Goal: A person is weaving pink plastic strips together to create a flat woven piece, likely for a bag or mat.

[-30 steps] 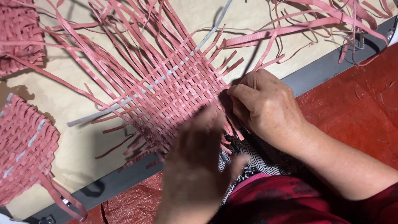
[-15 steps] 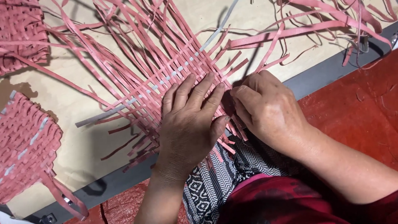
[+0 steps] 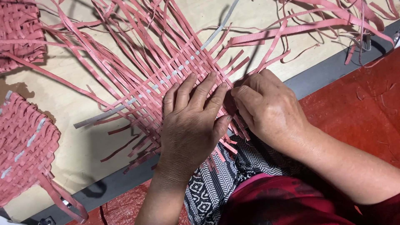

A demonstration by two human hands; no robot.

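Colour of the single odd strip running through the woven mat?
Grey-white, against the pink-red woven mat; the odd strip shows best in the head view.

A finished pink woven piece (image 3: 21,31) lies at the far left corner of the pale board (image 3: 75,166). Another pink woven piece (image 3: 25,146) with grey flecks sits at the board's left edge. Loose pink strips (image 3: 333,21) tangle at the far right corner. Red sheeting (image 3: 358,108) lies beyond the board's grey edge.
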